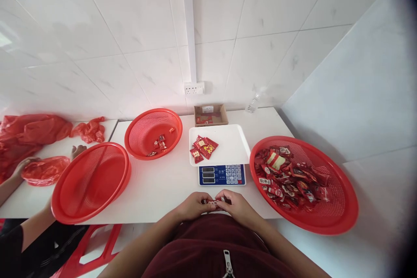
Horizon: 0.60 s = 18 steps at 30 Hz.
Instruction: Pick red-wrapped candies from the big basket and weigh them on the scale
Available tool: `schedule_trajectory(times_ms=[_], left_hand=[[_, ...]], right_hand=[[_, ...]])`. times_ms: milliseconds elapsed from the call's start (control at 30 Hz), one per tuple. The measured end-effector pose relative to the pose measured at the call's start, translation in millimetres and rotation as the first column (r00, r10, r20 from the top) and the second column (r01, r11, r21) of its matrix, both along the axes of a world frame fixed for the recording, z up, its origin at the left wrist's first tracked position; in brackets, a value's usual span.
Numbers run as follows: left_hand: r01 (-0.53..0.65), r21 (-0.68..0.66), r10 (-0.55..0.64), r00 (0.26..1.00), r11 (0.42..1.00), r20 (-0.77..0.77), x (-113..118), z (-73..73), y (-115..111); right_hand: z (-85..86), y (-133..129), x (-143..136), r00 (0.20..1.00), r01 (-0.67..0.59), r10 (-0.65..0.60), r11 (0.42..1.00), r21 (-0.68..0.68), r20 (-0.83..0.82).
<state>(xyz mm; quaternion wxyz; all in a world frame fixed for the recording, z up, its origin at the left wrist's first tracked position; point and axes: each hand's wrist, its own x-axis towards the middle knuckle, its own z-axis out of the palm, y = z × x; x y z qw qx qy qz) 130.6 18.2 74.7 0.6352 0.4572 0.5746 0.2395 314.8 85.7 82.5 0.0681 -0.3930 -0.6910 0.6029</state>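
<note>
Close to my body at the table's front edge, my left hand (194,205) and my right hand (237,208) pinch a small dark red packet (213,203) between them, one at each end. Just beyond them stands a blue scale (223,175) with a white tray (233,143) on top. Several red packets (203,148) lie on the left part of that tray. Right of the scale, a red basket (350,208) holds a heap of red packets (293,180).
At the back are a cardboard box (222,116), a clear bottle (253,104) and a red basket (133,128) with a few packets. An empty-looking red basket (87,182) stands at the left, beside another person's hands (23,166) holding a red bag (45,170).
</note>
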Motion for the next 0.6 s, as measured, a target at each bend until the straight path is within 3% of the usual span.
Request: schedule_trajectory(times_ms=[200,300,367,433,467,533,600], left_hand=[[0.065,0.035,-0.067,0.995,0.997,0.069,2.4,14.0,0.1],[0.046,0.034,-0.047,0.998,0.998,0.048,4.3,20.1,7.0],[-0.008,0.036,0.007,0.999,0.999,0.031,3.8,21.7,12.0],[-0.068,0.028,0.067,0.997,0.997,0.026,1.4,21.7,15.9],[-0.088,0.023,0.087,0.996,0.996,0.023,-0.2,21.4,17.4],[-0.107,0.01,0.107,0.994,0.994,0.014,-2.9,20.9,19.8],[-0.117,0.001,0.117,0.993,0.993,-0.001,-3.7,20.6,22.0]], right_hand=[[10.6,-0.5,2.7,0.998,0.017,-0.021,0.997,-0.074,-0.052],[6.6,16.9,28.4,0.982,0.155,-0.164,0.983,-0.098,-0.095],[-4.2,35.5,60.6,0.919,0.383,-0.387,0.922,-0.063,-0.076],[-20.1,53.7,98.1,0.82,0.571,-0.572,0.82,0.044,0.011],[-29.2,61.0,115.5,0.801,0.586,-0.591,0.807,0.078,0.094],[-47.8,70.3,141.8,0.831,0.494,-0.488,0.868,0.05,0.267],[-64.5,73.5,154.4,0.842,0.448,-0.428,0.894,0.017,0.327]])
